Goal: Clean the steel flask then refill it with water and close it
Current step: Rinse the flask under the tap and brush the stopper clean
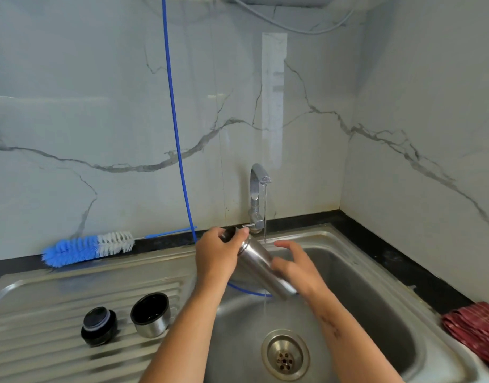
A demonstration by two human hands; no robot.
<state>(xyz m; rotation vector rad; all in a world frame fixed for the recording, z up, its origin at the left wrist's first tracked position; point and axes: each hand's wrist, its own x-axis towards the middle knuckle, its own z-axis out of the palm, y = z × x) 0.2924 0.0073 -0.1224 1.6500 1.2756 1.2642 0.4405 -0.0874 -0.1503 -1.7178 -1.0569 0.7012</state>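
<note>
Steel flask (pixel 261 265) lies tilted at mid-frame over a stainless sink (pixel 376 286), mouth up-left, under a thin stream from the tap (pixel 256 194). At far left a blue-and-white bottle brush (pixel 88 247) rests on the dark counter edge; lower left, a black stopper (pixel 99 329) and a steel cup lid (pixel 151 315) stand on the ribbed drainboard (pixel 39 313). The left hand (pixel 217 257) curls round the flask's neck; the right hand (pixel 297 268) touches its body with loosely spread fingers. White marble-veined walls rise behind. A red cloth (pixel 478 327) sits lower right. No writing is legible.

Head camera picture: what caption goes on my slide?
Two hands tilt a steel flask over the sink beside the running tap.
</note>
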